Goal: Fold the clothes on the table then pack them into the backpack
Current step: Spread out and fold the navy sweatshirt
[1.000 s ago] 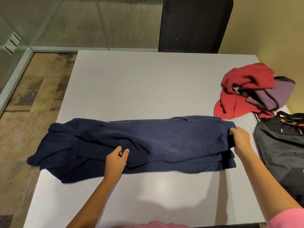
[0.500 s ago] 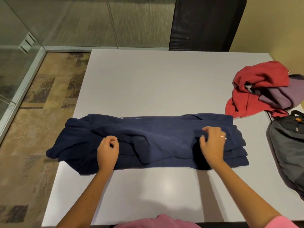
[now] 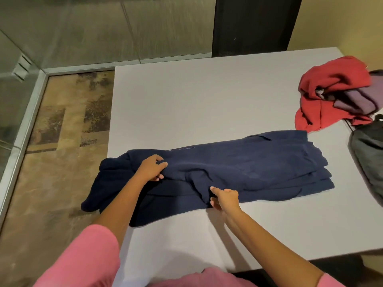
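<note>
We note changes vs the frame half a sec ago first. The left hand (image 3: 152, 167) has shifted away from the near edge of the table (image 3: 207, 100), further up the navy garment (image 3: 238, 168), and now sits on its upper layer near the left end, thumb and fingers curled into a fold of cloth, i.e. gripping it. The right hand (image 3: 224, 198) has come in from the garment's right part to its near hem, about mid-length; thumb lies on top of the cloth, fingers tucked under the edge, so it pinches the hem. The garment itself is unchanged in place: a long folded band along the near half of the table, its left end hanging over the table's left edge.

Left to right otherwise: patterned floor (image 3: 62, 141) beside the left edge; a dark chair back (image 3: 255, 23) behind the far edge; a red garment (image 3: 331, 90) bunched with a purple one (image 3: 360, 98) at the far right corner; the backpack (image 3: 369, 154) at the right edge, just near side of that heap.

Limits: backpack and purple garment are cut off by the frame's right side, so we cannot tell if the pack is open. Right-hand fingertips are hidden under cloth. Pink sleeves (image 3: 83, 259) cover both upper arms.
</note>
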